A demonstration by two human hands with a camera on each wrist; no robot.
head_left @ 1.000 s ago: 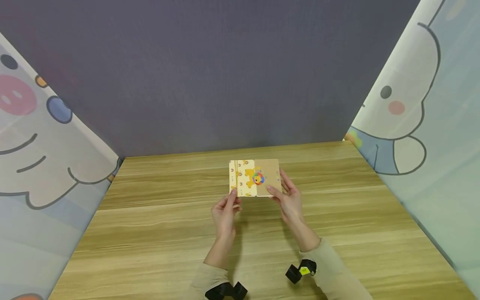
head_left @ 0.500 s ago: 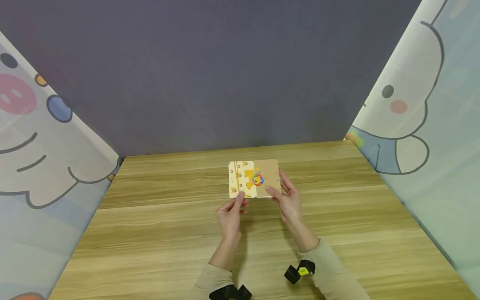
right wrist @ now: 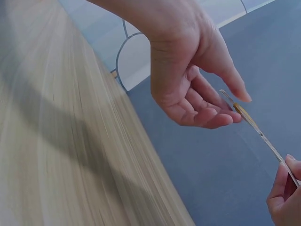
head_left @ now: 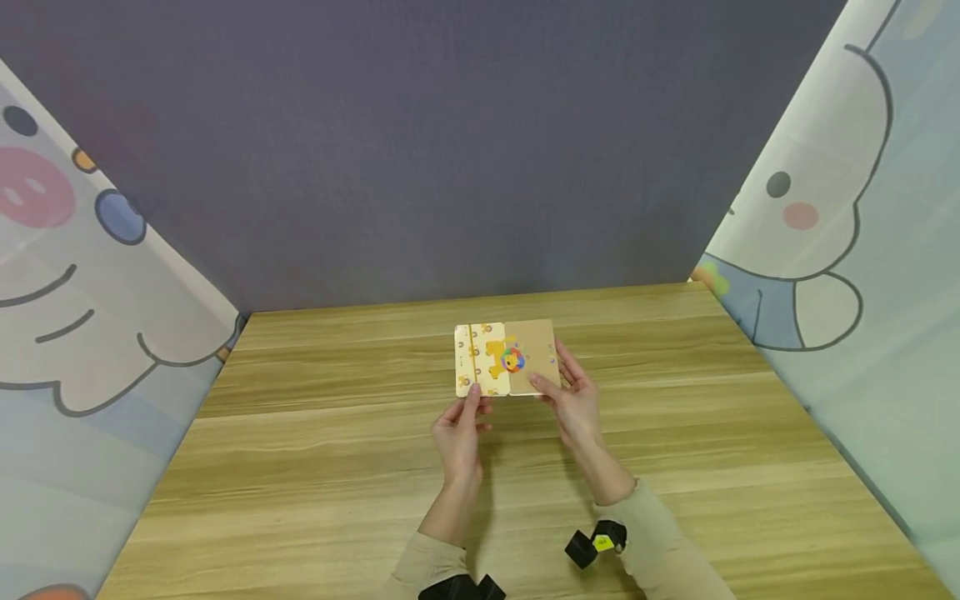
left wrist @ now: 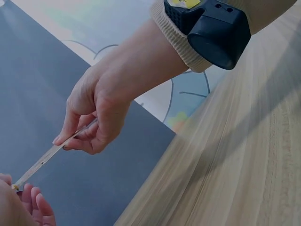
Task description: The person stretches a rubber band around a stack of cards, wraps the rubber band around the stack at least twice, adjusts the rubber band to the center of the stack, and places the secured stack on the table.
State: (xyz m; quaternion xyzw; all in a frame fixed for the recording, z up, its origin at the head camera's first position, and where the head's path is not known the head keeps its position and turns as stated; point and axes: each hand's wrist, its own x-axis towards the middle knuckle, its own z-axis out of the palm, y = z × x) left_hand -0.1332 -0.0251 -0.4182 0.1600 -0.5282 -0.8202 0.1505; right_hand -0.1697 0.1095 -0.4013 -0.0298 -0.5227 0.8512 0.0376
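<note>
A small notebook is held up above the table, seen nearly face-on in the head view. It has a cream patterned half, a brown half, a cartoon lion and a yellowish elastic band near its left side. My left hand holds the lower left edge, thumb beside the band. My right hand grips the lower right corner, thumb on the front, fingers behind. Edge-on in the left wrist view, the notebook runs between both hands. In the right wrist view, the left hand's thumb and fingers lie either side of the notebook's end.
The wood-grain table reaches back to a dark grey panel. Cartoon-printed sheets stand at the left and right. Black wrist cameras sit over the beige left and right sleeves.
My left hand shifted right along the notebook's lower edge, then slightly back left. The notebook drifted slightly left, and my right hand kept its grip throughout.
</note>
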